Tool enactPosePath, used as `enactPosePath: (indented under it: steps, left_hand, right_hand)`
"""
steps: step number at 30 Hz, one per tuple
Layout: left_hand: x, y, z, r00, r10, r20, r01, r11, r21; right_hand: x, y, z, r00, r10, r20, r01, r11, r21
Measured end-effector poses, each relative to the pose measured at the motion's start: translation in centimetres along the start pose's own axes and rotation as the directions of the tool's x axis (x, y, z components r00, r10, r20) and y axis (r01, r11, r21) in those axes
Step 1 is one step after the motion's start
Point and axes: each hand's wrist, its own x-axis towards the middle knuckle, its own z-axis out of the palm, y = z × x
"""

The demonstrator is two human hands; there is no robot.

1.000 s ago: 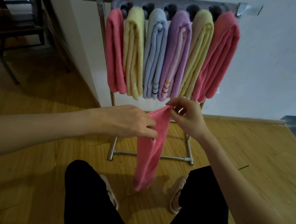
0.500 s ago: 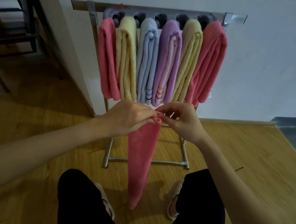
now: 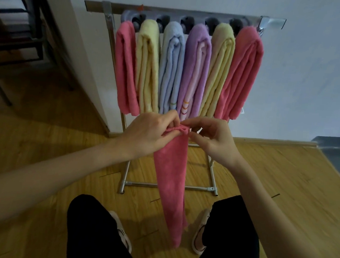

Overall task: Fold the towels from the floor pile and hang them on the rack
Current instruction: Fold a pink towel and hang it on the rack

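Hands closer together, pink towel (image 3: 170, 179) narrower (long folded strip)

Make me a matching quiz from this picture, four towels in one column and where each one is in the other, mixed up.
Things:
1. lilac towel
2. blue towel
3. held pink towel
4. thick pink towel

Places:
A. far right on the rack
B. pinched at the top by both hands, left hand and right hand
C. third from the left on the rack
D. fourth from the left on the rack

Pairs: 1-D, 2-C, 3-B, 4-A
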Motion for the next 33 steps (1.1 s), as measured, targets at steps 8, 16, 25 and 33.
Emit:
enactPosePath:
  steps: [8,16,25,33]
  left_hand:
    - [2.4,1.0,-1.1,1.000,0.010,-0.004,-0.010,1.000,0.000]
    - [0.4,-0.5,-2.7,0.989,0.064,-0.133,-0.067,0.998,-0.018]
    - [-10.0,-7.1,5.9,0.708,-0.539,0.456,0.703,0.601,-0.380]
    - [-11.2,-8.7,13.1,0.581,-0.551,0.599,0.812,0.445,-0.378]
  right_hand:
    - [0.5,0.5,-0.6,0.994,-0.046,-0.095,0.054,0.995,0.084]
    - [2.2,0.1,0.4,0.992,0.022,-0.123,0.000,0.984,0.178]
    - [3.9,0.3,3.6,0.942,0.280,-0.186,-0.209,0.921,0.327]
    - [4.3,-0.6,3.4,0.889,0.404,-0.215,-0.218,0.787,0.577]
